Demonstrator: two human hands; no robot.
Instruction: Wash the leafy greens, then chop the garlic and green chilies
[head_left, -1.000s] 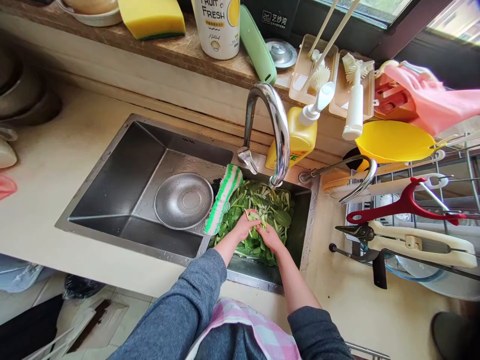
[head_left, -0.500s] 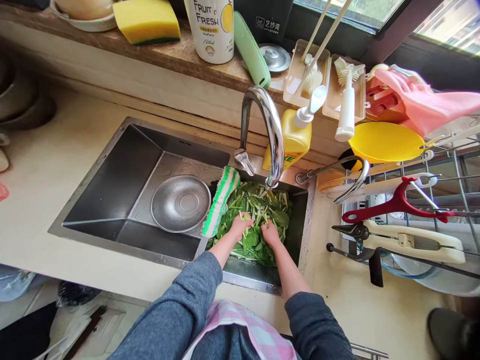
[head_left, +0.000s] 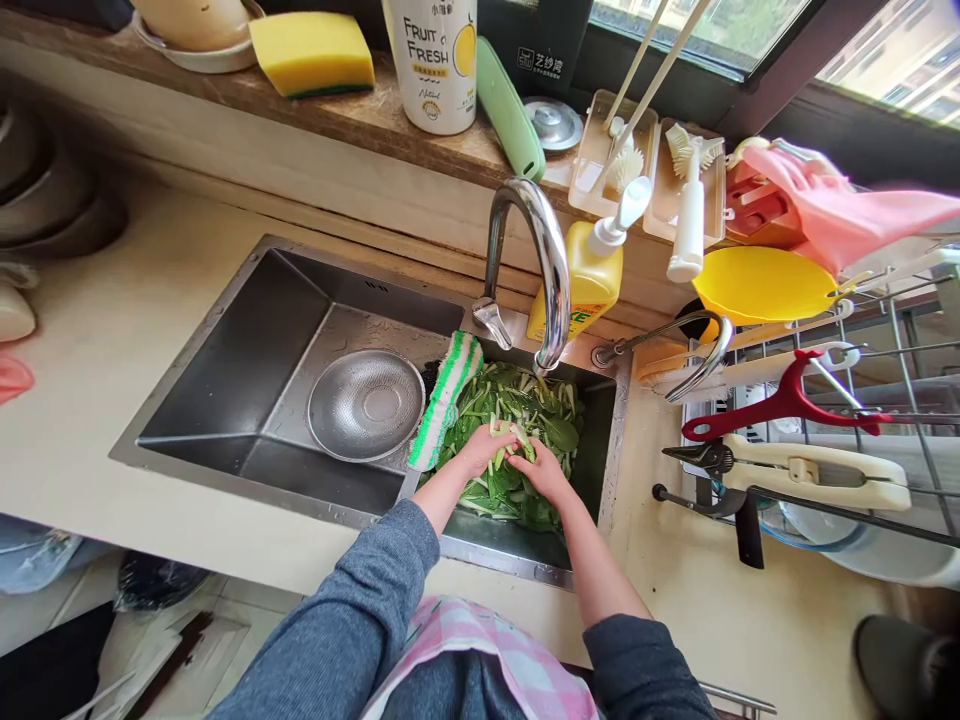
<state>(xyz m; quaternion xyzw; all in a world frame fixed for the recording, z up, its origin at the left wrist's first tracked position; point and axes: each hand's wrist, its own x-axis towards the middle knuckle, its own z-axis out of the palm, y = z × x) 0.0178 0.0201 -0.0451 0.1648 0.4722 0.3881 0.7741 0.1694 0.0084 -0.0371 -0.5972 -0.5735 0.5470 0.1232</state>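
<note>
Green leafy vegetables [head_left: 517, 400] with pale stems fill the right basin of the steel sink [head_left: 232, 465]. My left hand [head_left: 487, 447] is closed around some of the stems near the middle of the heap. Close beside it, my right hand [head_left: 541, 468] has its fingers curled round stems and leaves from the other side. The two hands almost meet over the greens. The chrome faucet [head_left: 551, 275] arches above, its spout just behind my hands. A green-and-white striped cloth [head_left: 448, 400] hangs over the divider to the left of the greens.
A perforated metal strainer [head_left: 366, 405] lies in the left basin. Behind the faucet stands a yellow pump bottle [head_left: 581, 280]. On the right, a wire rack [head_left: 911, 375] holds scissors [head_left: 814, 475] and a red peeler [head_left: 787, 405]. A sponge [head_left: 311, 52] sits on the ledge.
My hands have come closer together, the right one moving left toward the other. Some pale stems now show gathered between them. The camera view has shifted slightly.
</note>
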